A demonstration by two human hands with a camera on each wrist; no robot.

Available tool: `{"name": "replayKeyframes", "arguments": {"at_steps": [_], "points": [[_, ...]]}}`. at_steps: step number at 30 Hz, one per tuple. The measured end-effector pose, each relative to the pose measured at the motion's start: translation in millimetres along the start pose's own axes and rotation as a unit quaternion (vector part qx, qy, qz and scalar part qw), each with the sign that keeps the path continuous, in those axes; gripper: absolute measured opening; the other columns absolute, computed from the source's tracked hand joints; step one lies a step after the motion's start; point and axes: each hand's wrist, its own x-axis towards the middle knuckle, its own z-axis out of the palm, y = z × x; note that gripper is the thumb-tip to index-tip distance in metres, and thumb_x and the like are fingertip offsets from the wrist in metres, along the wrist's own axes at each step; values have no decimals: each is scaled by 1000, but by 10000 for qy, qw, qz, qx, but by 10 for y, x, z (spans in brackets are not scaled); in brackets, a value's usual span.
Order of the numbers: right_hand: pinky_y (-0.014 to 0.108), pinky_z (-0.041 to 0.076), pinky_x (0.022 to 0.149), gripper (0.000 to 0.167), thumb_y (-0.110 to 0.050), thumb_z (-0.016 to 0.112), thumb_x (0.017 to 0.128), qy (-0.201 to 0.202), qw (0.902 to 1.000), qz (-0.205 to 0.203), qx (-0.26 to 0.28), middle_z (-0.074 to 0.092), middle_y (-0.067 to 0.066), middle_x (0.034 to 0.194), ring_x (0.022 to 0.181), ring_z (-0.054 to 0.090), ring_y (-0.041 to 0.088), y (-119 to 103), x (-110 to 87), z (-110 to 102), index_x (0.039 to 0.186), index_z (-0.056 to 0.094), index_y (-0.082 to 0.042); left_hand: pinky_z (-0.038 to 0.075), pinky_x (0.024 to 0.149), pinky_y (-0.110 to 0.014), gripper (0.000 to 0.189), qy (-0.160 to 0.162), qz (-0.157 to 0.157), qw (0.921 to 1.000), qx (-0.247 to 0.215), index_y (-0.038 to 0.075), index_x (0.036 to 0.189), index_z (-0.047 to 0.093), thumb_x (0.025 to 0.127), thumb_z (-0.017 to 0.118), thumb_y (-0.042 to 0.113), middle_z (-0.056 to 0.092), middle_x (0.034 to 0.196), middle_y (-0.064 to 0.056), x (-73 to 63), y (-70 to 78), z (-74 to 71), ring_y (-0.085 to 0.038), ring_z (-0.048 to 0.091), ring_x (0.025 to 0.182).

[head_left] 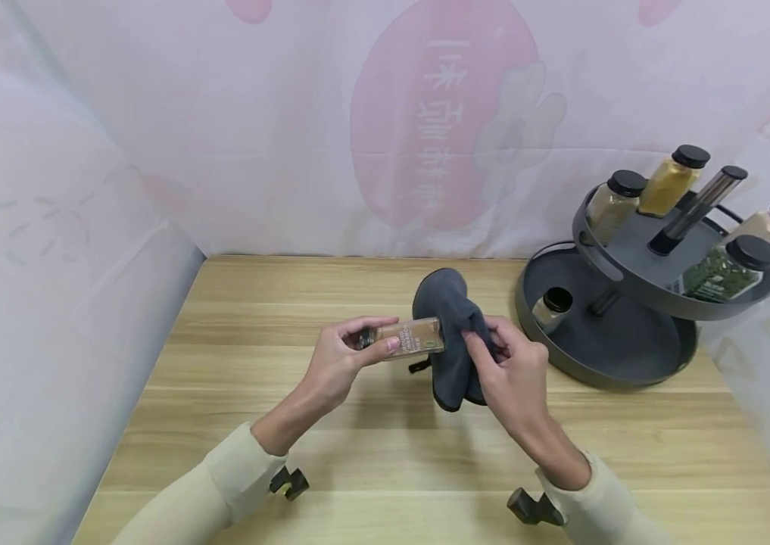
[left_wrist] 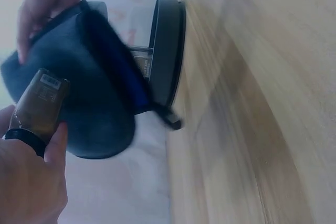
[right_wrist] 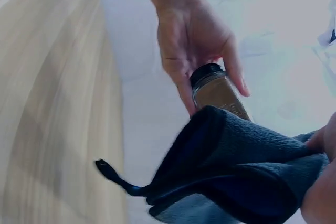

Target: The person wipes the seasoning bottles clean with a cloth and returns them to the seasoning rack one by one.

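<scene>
My left hand (head_left: pixel 340 356) holds a spice jar (head_left: pixel 415 337) of brown powder by its black-capped end, thumb along the label. The label reads ground cinnamon, and the jar lies on its side above the table. In my right hand (head_left: pixel 514 371) is a dark grey cloth (head_left: pixel 449 333), pinched and bunched between thumb and fingers. The jar's base meets the cloth in the head view. A short black loop (left_wrist: pixel 167 116) hangs from the cloth's edge, and a blue inner side shows in the left wrist view.
A two-tier grey turntable rack (head_left: pixel 606 363) stands at the back right. Its upper tray bears several black-capped spice jars, among them a yellow one (head_left: pixel 671 185) and a green one (head_left: pixel 725 272). One jar (head_left: pixel 548 309) stands on the lower tray. Printed curtains border the wooden table (head_left: pixel 255 303).
</scene>
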Motion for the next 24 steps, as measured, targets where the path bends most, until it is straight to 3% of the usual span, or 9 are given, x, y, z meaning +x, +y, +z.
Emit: {"name": "replayKeyframes", "arguments": {"at_steps": [3,9,15,24], "points": [[11,51,57,11,9,75,90,171,9997,-167,21,78,13,79,66,69,4,4,-18,26,101,74,7,60,80,-28,37,25,113,9999,-78,3,128,75,93,81,12,71,121,-17,6,18,6,-23,64,100],[9,50,58,10,10,76,90,34,10000,64,-6,79,11,81,69,68,1,37,-31,60,99,75,5,56,71,-24,35,94,455,9984,324,8,125,77,91,83,16,74,113,-14,11,80,1,-20,65,90],[11,49,55,11,9,75,90,324,9992,-162,149,78,13,79,66,67,2,14,-15,48,100,75,6,57,74,-24,36,123,466,9978,463,9,126,77,91,84,15,76,120,-12,18,89,10,-18,69,93],[10,52,60,11,9,75,90,25,9998,142,133,79,11,82,69,70,4,43,-39,68,101,76,4,57,73,-25,36,95,564,9956,747,9,126,77,91,84,18,75,119,-12,14,55,-18,-22,68,94]]}}
